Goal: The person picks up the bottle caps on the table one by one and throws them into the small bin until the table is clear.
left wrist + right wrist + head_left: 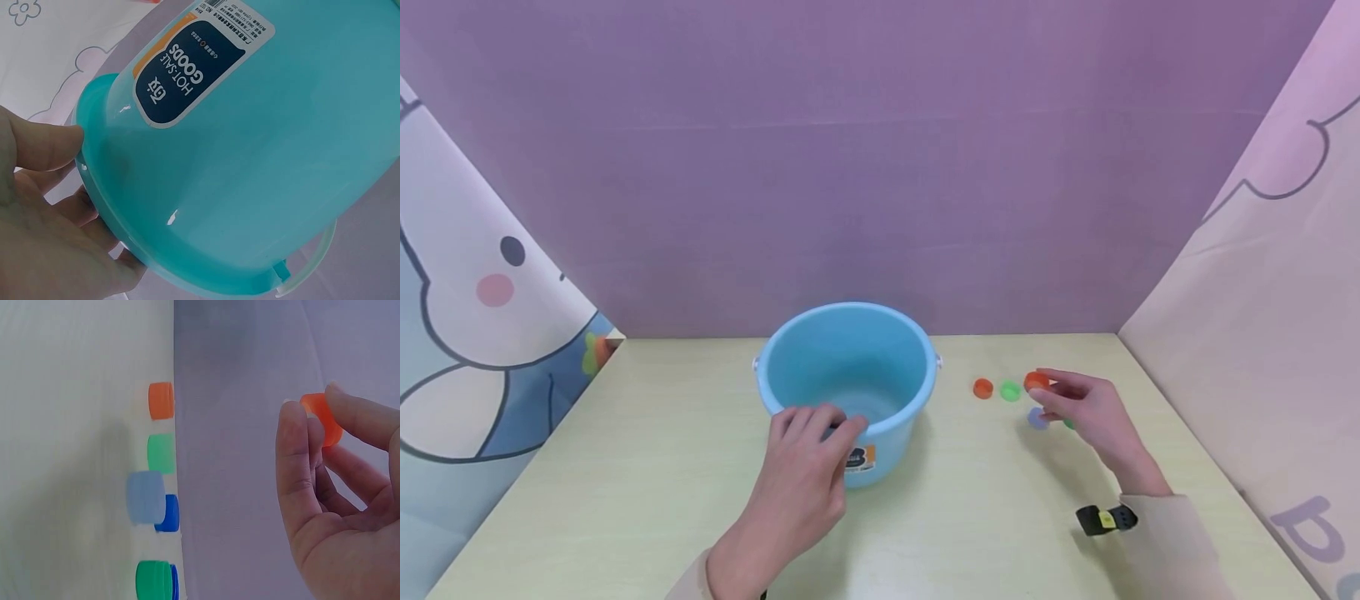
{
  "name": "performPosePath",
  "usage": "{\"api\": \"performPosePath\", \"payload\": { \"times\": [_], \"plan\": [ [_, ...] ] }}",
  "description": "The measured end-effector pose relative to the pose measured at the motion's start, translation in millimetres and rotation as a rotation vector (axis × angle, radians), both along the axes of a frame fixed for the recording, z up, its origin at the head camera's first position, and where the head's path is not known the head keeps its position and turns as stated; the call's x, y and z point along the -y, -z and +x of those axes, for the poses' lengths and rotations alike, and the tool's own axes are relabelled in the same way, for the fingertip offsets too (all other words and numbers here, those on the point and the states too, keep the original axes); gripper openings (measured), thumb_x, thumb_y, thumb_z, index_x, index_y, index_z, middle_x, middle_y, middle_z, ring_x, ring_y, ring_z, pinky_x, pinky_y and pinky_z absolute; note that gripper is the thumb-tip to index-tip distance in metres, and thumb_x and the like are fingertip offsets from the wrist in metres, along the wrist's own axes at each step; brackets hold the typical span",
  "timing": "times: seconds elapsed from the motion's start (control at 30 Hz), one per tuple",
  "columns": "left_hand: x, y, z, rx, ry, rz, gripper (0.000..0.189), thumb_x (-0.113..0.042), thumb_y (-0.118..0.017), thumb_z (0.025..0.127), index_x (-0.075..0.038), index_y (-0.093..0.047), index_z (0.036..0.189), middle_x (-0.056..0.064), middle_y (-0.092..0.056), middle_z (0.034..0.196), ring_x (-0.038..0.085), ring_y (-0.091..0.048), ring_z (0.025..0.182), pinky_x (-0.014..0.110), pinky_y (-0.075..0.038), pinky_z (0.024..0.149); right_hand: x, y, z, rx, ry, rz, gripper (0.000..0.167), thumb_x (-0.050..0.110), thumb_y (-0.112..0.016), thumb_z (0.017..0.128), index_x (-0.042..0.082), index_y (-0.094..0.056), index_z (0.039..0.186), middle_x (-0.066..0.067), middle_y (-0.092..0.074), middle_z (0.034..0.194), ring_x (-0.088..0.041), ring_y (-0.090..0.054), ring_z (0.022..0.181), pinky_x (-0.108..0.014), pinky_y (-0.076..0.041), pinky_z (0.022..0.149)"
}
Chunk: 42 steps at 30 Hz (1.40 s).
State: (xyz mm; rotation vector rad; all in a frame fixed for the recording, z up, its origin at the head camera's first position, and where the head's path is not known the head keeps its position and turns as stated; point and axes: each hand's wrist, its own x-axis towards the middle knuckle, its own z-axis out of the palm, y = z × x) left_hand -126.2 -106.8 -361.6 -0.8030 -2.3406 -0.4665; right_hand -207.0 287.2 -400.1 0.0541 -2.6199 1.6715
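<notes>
A light blue plastic bucket (pixel 891 446) stands upright on the table. My left hand (pixel 805 475) grips its near rim, the thumb (pixel 53 147) at the rim's edge and the other fingers reaching over it. To the right of the bucket, my right hand (pixel 1097 421) pinches an orange bottle cap (pixel 1036 381) between thumb and fingertips, raised above the table. Below it lie a pale blue cap (pixel 1037 418) and a dark green cap (pixel 1069 424), the latter mostly hidden by the hand. Another orange cap (pixel 982 388) and a light green cap (pixel 1011 391) lie beside them.
The right wrist view also shows a dark blue cap (pixel 170 515) behind the pale blue one. A purple backdrop (pixel 880 167) rises along the table's far edge, with printed cloth walls on both sides. The bucket's white handle (pixel 315 262) hangs at its side.
</notes>
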Motion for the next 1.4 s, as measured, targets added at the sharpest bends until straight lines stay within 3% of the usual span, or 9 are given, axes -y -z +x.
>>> {"api": "performPosePath", "payload": {
  "times": [0.27, 0.5, 0.73, 1.03, 1.4],
  "plan": [
    [-0.1, 0.4, -0.1, -0.011, 0.0, -0.002, 0.04, 0.008, -0.067, 0.077, -0.017, -0.07, 0.109, 0.0, -0.059, 0.096, 0.023, -0.054, 0.092, 0.047, -0.04, 0.09, 10.2, -4.4, 1.3, -0.011, 0.0, -0.015, 0.06, 0.036, -0.075, 0.093, 0.005, -0.058, 0.142, -0.012, -0.069, 0.108, -0.03, -0.074, 0.089, -0.021, -0.052, 0.085],
    [-0.2, -0.4, 0.4, -0.005, -0.002, -0.011, 0.04, 0.007, -0.068, 0.079, -0.017, -0.07, 0.11, 0.0, -0.059, 0.097, 0.023, -0.054, 0.092, 0.047, -0.04, 0.09, 19.0, -12.0, 1.4, -0.014, -0.004, 0.007, 0.061, 0.04, -0.074, 0.093, 0.008, -0.059, 0.142, -0.017, -0.069, 0.109, -0.033, -0.074, 0.087, -0.023, -0.05, 0.086],
    [0.1, -1.1, 0.6, 0.006, -0.005, -0.012, 0.038, 0.006, -0.067, 0.08, -0.018, -0.07, 0.11, 0.0, -0.06, 0.098, 0.023, -0.054, 0.093, 0.047, -0.04, 0.09, 28.9, -16.2, 0.5, -0.037, -0.035, -0.035, 0.058, 0.035, -0.075, 0.093, 0.006, -0.06, 0.141, -0.021, -0.068, 0.112, -0.024, -0.075, 0.083, -0.025, -0.054, 0.084],
    [-0.5, -1.3, 0.6, -0.014, 0.004, -0.003, 0.038, 0.007, -0.067, 0.08, -0.017, -0.07, 0.109, 0.0, -0.06, 0.097, 0.022, -0.054, 0.091, 0.047, -0.041, 0.088, 42.9, -23.1, 2.9, -0.057, -0.059, -0.051, 0.056, 0.032, -0.076, 0.092, 0.006, -0.061, 0.139, -0.022, -0.067, 0.111, -0.025, -0.075, 0.081, -0.029, -0.057, 0.081],
    [-0.6, -1.7, 0.8, 0.01, -0.006, -0.011, 0.039, 0.007, -0.069, 0.08, -0.018, -0.07, 0.11, 0.0, -0.06, 0.097, 0.022, -0.054, 0.092, 0.047, -0.041, 0.089, 62.9, -33.7, 2.5, -0.104, -0.07, -0.048, 0.053, 0.03, -0.076, 0.093, 0.007, -0.062, 0.138, -0.015, -0.068, 0.104, -0.023, -0.074, 0.078, -0.029, -0.057, 0.081]
  ]
}}
